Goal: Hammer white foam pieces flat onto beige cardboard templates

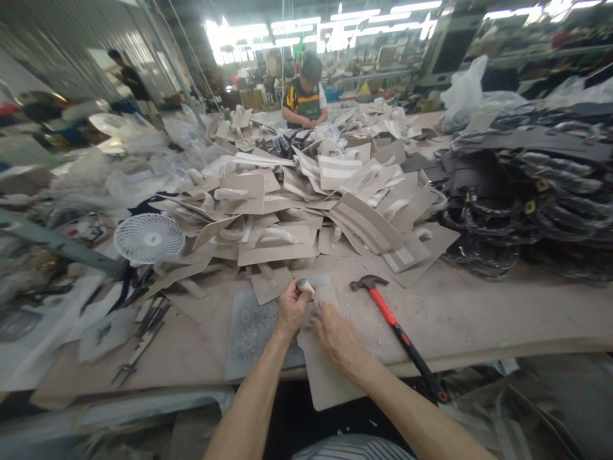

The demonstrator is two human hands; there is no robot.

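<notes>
Near the table's front edge, my left hand [293, 310] is closed round a small whitish piece [305, 287] with a darker end. My right hand [338, 335] grips a beige panel [330, 383], which hangs partly over the edge. The two hands are close together, and the panel's upper part lies between them. Under and beside my left hand is a grey speckled slab [251, 329]. A hammer [393, 322] with a red and black handle lies to the right of my right hand, its head pointing away from me.
Beige panels with wrapped handles [282, 246] are heaped beyond my hands. A white round fan [149, 237] and hand tools [143, 345] are at left. Dark wrapped pieces [507, 191] are piled at right. Across the table [479, 319], a person [306, 102] works.
</notes>
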